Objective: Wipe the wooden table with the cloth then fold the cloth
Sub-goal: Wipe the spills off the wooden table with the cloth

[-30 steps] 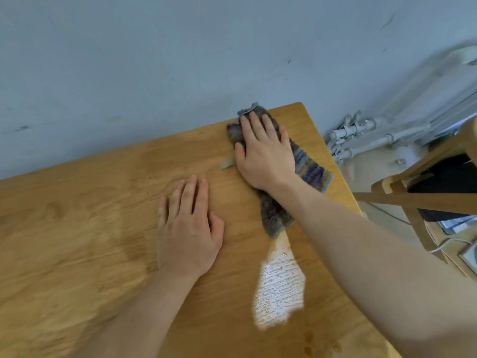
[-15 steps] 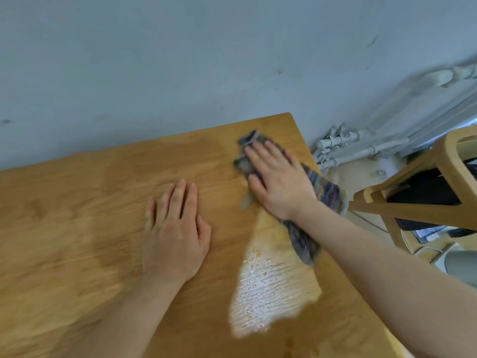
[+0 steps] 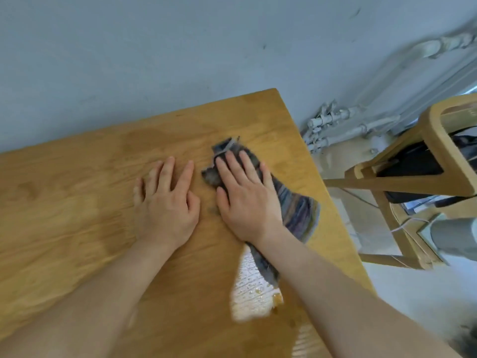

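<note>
A grey and blue striped cloth (image 3: pixel 296 213) lies spread on the wooden table (image 3: pixel 77 202) near its right edge. My right hand (image 3: pixel 245 195) presses flat on the cloth with its fingers stretched out, covering the cloth's middle. My left hand (image 3: pixel 167 202) rests flat on the bare wood just left of it, fingers apart, holding nothing. A wet, shiny patch (image 3: pixel 253 290) glistens on the table below the cloth's near end.
The table's far edge meets a grey-blue wall (image 3: pixel 180 47). Right of the table stand a wooden chair (image 3: pixel 418 182) with dark things on its seat and grey pipes (image 3: pixel 343 125) along the floor. The table's right edge runs close beside the cloth.
My right hand has slid the cloth left and toward me from the far right corner. My left hand stays flat on the wood, now close beside the right.
</note>
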`<state>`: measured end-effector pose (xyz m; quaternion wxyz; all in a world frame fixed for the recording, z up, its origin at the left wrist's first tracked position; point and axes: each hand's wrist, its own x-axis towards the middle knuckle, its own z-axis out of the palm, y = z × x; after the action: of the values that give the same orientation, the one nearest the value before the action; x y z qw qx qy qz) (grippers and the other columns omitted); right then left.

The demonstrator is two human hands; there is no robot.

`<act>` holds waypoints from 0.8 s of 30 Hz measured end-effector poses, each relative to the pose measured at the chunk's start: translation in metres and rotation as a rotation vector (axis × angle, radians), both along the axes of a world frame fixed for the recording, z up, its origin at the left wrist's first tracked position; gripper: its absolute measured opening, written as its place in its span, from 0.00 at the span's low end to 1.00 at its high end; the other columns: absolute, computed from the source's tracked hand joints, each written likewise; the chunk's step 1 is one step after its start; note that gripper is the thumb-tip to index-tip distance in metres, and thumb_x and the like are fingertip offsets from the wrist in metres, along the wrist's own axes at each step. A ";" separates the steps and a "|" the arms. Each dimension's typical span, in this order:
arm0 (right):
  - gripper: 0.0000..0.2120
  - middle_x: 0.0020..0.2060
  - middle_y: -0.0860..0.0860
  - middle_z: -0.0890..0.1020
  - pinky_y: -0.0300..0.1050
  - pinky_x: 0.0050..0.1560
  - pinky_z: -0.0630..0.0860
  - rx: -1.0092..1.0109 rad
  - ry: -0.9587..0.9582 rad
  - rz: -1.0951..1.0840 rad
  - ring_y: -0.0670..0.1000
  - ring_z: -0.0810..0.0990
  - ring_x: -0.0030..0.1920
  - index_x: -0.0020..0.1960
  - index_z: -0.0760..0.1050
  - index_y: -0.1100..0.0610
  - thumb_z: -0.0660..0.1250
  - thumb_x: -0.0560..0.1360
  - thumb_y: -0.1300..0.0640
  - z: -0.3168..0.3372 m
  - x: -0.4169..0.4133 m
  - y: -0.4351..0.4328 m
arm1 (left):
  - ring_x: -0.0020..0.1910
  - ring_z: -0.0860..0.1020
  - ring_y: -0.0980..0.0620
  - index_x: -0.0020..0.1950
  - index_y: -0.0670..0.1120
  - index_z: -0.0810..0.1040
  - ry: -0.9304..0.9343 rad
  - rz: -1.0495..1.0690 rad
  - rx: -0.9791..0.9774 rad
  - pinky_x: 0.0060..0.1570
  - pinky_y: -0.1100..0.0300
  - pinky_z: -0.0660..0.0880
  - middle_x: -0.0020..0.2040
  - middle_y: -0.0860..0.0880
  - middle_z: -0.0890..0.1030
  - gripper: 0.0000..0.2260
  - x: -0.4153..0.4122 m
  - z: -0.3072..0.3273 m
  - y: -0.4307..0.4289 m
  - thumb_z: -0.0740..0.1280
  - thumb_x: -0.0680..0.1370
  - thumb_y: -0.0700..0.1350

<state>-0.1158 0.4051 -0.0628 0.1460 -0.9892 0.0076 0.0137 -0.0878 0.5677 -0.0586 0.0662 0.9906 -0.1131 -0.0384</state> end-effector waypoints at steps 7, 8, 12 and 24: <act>0.27 0.77 0.47 0.60 0.58 0.76 0.53 -0.067 0.018 0.068 0.49 0.55 0.77 0.77 0.59 0.48 0.51 0.80 0.44 -0.002 -0.027 -0.030 | 0.76 0.54 0.43 0.75 0.56 0.61 0.059 0.038 -0.028 0.71 0.35 0.52 0.78 0.46 0.59 0.23 -0.019 0.000 -0.009 0.53 0.79 0.54; 0.27 0.78 0.47 0.58 0.58 0.76 0.51 -0.080 0.035 -0.026 0.49 0.53 0.78 0.78 0.57 0.49 0.50 0.80 0.44 0.000 -0.013 -0.050 | 0.76 0.55 0.43 0.75 0.55 0.61 0.055 0.015 -0.042 0.71 0.35 0.52 0.77 0.46 0.60 0.24 -0.036 0.000 -0.016 0.53 0.78 0.55; 0.28 0.79 0.48 0.52 0.56 0.77 0.45 -0.088 0.068 -0.237 0.50 0.47 0.78 0.79 0.51 0.51 0.45 0.82 0.44 -0.001 -0.004 -0.065 | 0.77 0.54 0.44 0.77 0.55 0.56 0.049 -0.167 -0.003 0.72 0.37 0.49 0.78 0.48 0.58 0.26 -0.102 -0.007 -0.030 0.49 0.79 0.57; 0.27 0.79 0.48 0.54 0.57 0.76 0.49 -0.084 0.063 -0.312 0.49 0.49 0.78 0.79 0.53 0.50 0.47 0.81 0.45 0.000 -0.052 -0.082 | 0.78 0.50 0.46 0.77 0.58 0.53 0.047 -0.126 -0.061 0.73 0.39 0.47 0.79 0.49 0.54 0.25 -0.095 -0.009 -0.025 0.51 0.80 0.56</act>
<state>-0.1673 0.3227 -0.0624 0.1045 -0.9803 0.1663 0.0217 -0.1829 0.5427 -0.0671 0.0966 0.9779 -0.1745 -0.0624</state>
